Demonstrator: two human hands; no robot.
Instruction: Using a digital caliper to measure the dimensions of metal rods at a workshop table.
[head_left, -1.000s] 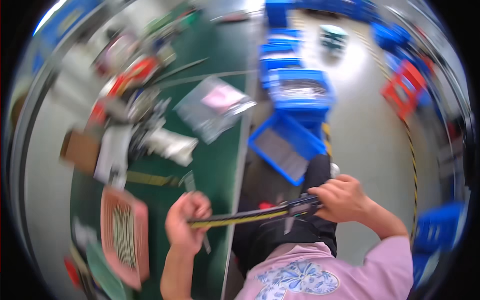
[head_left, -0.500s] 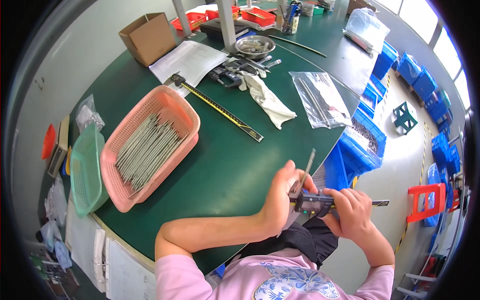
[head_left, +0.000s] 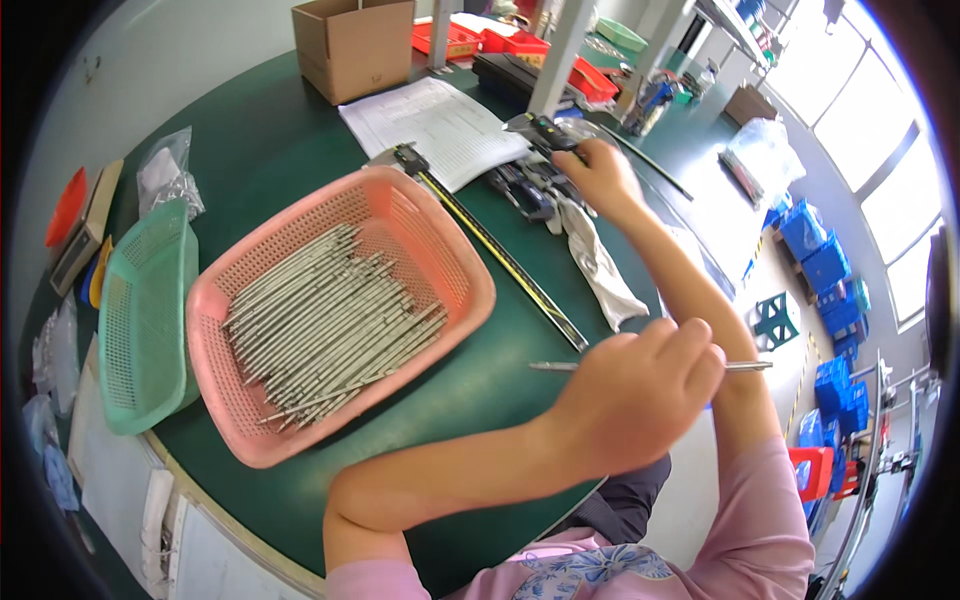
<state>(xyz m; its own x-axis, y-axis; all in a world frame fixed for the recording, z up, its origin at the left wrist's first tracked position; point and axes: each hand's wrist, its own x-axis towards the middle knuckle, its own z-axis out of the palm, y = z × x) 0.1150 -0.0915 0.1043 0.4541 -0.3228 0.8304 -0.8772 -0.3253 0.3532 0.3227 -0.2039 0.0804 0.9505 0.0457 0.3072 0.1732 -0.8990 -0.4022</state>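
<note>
My left hand [head_left: 640, 395] is closed round a thin metal rod [head_left: 748, 367], whose two ends stick out on either side of the fist above the bench's near edge. Farther off, my right hand [head_left: 603, 178] grips a digital caliper [head_left: 548, 132] by its dark body, beside the papers. Another dark measuring tool [head_left: 522, 192] lies just left of that hand. A pink perforated basket [head_left: 450, 235] on the left holds many similar metal rods [head_left: 330, 320]. Between basket and hands lies a long caliper [head_left: 505, 262] with a black and yellow beam.
A white glove [head_left: 598, 270] lies below my right forearm. Papers [head_left: 430, 125] and a cardboard box [head_left: 355, 55] are at the back. An empty-looking green basket [head_left: 150, 320] stands left of the pink one. Grey posts [head_left: 560, 60] rise from the green bench; blue bins [head_left: 825, 260] sit on the floor.
The caliper has left the front of my body and gone far forward in my right hand. My left hand has come up, holding the rod crosswise. The view has shifted toward the basket.
</note>
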